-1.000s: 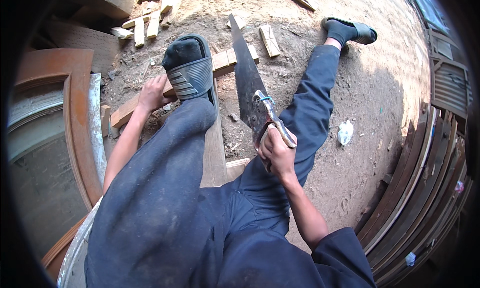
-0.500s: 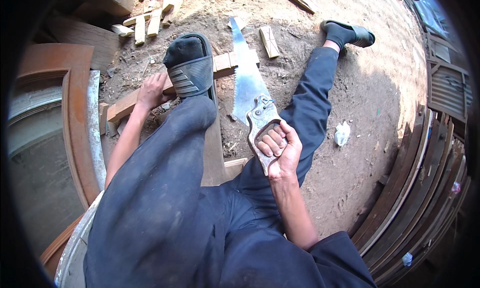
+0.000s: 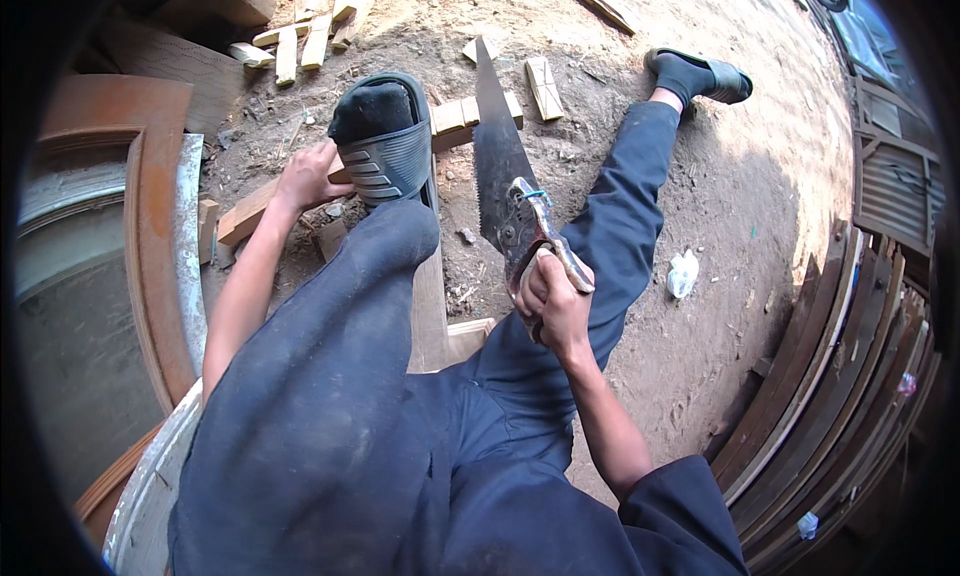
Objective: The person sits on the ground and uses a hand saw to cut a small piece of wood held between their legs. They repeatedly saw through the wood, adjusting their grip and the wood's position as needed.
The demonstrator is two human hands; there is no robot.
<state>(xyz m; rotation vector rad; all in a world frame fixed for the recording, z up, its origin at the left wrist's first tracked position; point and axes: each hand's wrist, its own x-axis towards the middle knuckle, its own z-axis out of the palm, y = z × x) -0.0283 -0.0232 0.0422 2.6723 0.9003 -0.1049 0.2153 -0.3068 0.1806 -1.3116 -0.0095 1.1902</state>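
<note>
My right hand is wrapped round the worn handle of a handsaw. The blade points away from me, its toothed edge to the left, and crosses over the far right part of a wooden bar; I cannot tell whether it touches. My left hand grips the bar left of my foot, with the fingertips partly hidden behind the wood. My left foot, in a dark slide sandal, presses over the bar's middle. Beneath the foot, an upright-looking plank runs back toward me.
Several wood offcuts lie at the far left, and a short block beyond the saw. A brown wooden frame leans at left. Long boards are stacked at right, near a crumpled white plastic bag. My right leg stretches forward.
My right hand has twisted the saw, so its blade looks narrower and darker and the handle is seen more from its edge. My left hand and foot hold their places.
</note>
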